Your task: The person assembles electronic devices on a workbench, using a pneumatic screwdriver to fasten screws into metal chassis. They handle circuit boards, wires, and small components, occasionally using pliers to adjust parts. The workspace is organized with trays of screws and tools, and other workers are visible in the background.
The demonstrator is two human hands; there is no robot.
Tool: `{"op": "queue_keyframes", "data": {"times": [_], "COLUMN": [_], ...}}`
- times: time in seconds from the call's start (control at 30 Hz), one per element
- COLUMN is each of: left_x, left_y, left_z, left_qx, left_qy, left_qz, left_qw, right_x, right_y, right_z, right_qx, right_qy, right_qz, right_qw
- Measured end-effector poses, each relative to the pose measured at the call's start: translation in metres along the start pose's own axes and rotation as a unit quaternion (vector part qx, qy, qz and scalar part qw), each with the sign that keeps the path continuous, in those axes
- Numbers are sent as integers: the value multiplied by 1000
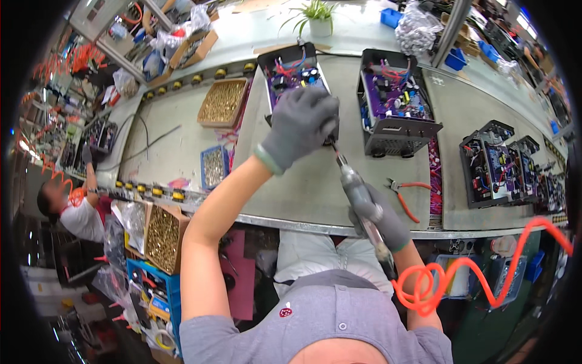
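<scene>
My left hand (297, 126), in a grey glove, is curled over the front end of an open black-cased electronic unit (282, 81) with a purple circuit board. Its fingers are bent together, and whatever they pinch is hidden. A grey air screwdriver (360, 195) is gripped in my right hand (390, 219), also gloved. The tool slants up and to the left, its bit close beside my left fingertips at the unit's front. Whether the bit touches a screw cannot be seen. From its back end runs a coiled orange air hose (464, 265).
A second open unit (394, 91) stands to the right, with red-handled cutters (402, 198) before it. More units (498, 167) sit further right. Left are a tray of brass-coloured screws (223, 103) and a blue tray of small parts (213, 167). A co-worker (79, 212) is at far left.
</scene>
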State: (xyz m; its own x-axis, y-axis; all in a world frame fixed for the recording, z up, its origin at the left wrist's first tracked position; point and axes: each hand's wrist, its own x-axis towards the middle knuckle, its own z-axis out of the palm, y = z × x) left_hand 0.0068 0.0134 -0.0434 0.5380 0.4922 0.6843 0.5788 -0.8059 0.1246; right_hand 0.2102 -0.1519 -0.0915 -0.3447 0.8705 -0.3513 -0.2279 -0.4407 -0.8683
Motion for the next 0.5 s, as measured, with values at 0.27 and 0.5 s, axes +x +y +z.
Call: {"op": "queue_keyframes", "data": {"times": [0.27,0.5], "left_x": [-154,-146], "left_y": [-3,3], "left_z": [38,39], "left_qx": [-153,-90], "left_qy": [-273,-315], "left_qz": [-307,-308], "left_qw": [899,893], "right_x": [-37,-28], "right_y": [36,32], "right_z": [-20,-7], "right_qx": [-28,-67], "right_qy": [14,-12], "right_qz": [75,58], "right_qw": [997,996]}}
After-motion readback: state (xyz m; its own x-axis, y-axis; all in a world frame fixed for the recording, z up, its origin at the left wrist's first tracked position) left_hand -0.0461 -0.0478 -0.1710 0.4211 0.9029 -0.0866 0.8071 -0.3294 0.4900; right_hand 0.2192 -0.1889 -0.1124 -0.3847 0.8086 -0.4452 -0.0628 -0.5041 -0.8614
